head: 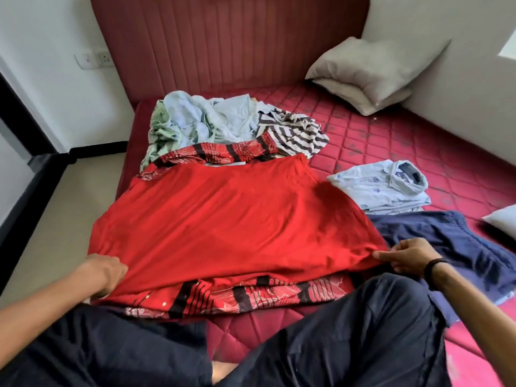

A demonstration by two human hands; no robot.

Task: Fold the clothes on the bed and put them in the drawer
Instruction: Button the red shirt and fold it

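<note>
- The left hand [104, 272] is curled closed on the near left corner of a red cloth [223, 216], its fingers tucked under the edge, so the exact pinch is hidden.
- The right hand [407, 256] pinches the near right corner of the same cloth between thumb and bent fingers; a dark band circles that wrist.
- The red cloth is plain and bright, spread wide and mostly flat across the middle of the bed [377, 135], with soft ripples near the right hand.
- Beneath its near edge, a red fabric patterned with black stripes and pale flowers [251, 296] shows; the same pattern appears past the far edge.
- The cloth stretches between the two hands and runs away from them toward the headboard [223, 40].
- Behind it lies an unfolded heap: a pale blue garment [203, 115], a green one [159, 127] and a black-and-white striped one [296, 129].
- To the right of the cloth sits a folded pale blue shirt [382, 185], collar up.
- Just beside the right hand, a dark blue garment [452, 241] lies flat.
- A grey pillow [371, 71] leans in the far right corner.
- The person's legs in dark trousers [349, 331] fill the foreground.
</note>
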